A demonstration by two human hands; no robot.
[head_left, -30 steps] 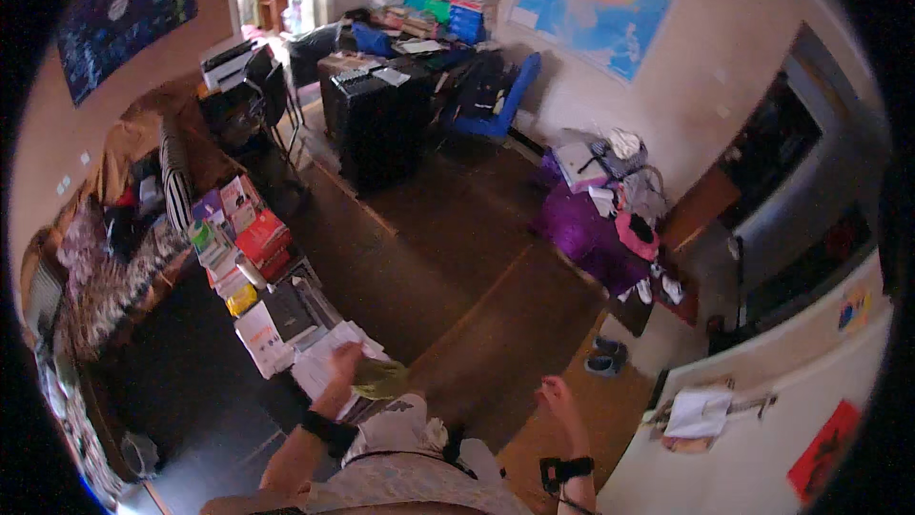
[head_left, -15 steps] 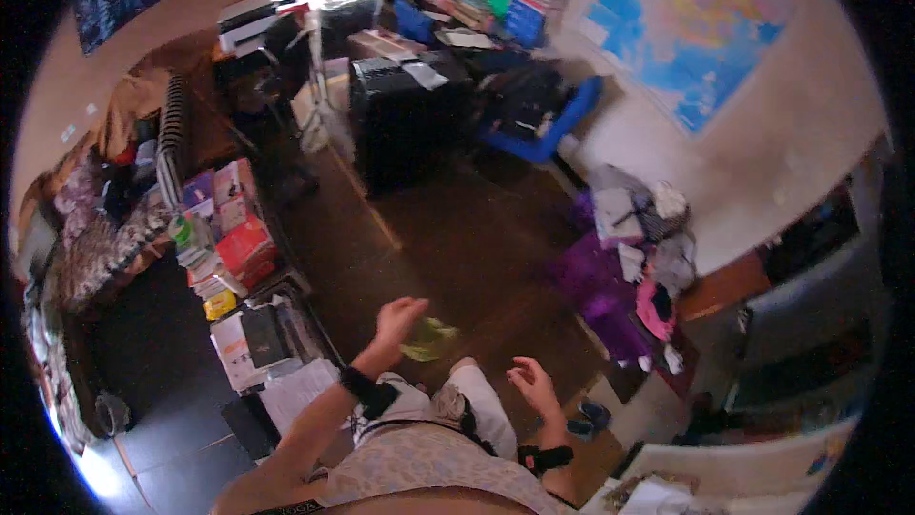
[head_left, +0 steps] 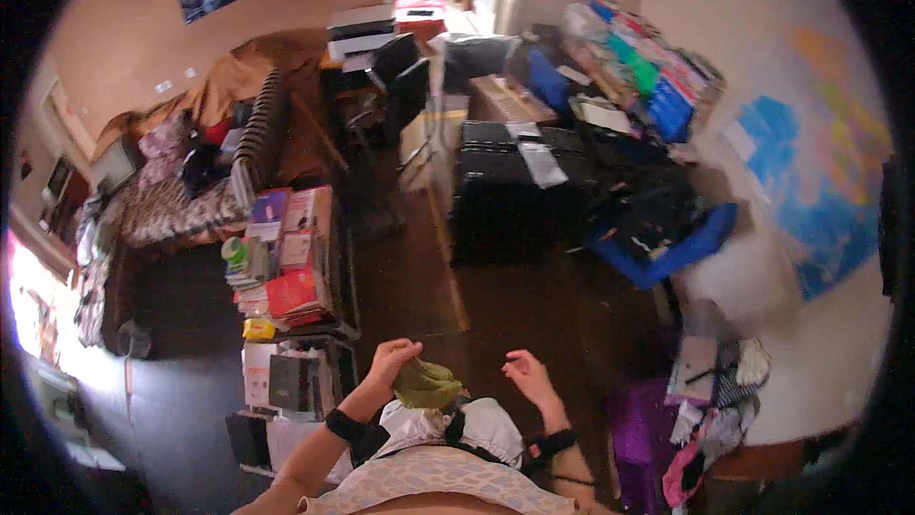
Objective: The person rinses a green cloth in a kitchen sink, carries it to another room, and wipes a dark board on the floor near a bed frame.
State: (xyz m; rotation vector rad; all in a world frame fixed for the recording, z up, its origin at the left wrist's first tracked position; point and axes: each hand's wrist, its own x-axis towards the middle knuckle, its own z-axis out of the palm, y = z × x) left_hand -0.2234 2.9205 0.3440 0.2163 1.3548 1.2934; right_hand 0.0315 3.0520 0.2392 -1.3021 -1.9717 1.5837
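My left hand is closed on an olive-green cloth that hangs in a crumpled bunch just in front of my chest. Its wrist wears a black band. My right hand hovers a little to the right of the cloth, fingers loosely curled and apart, holding nothing. It also has a dark wrist strap. Below both hands is my light patterned top.
A low shelf stacked with books and boxes stands to my left. Ahead are a black cabinet, a blue chair and cluttered desks. A purple bin with clothes sits at right. Brown wooden floor lies ahead.
The view has swung left and up across the room. My left hand still carries the green cloth and has drawn nearer to my chest; my right hand has risen beside it.
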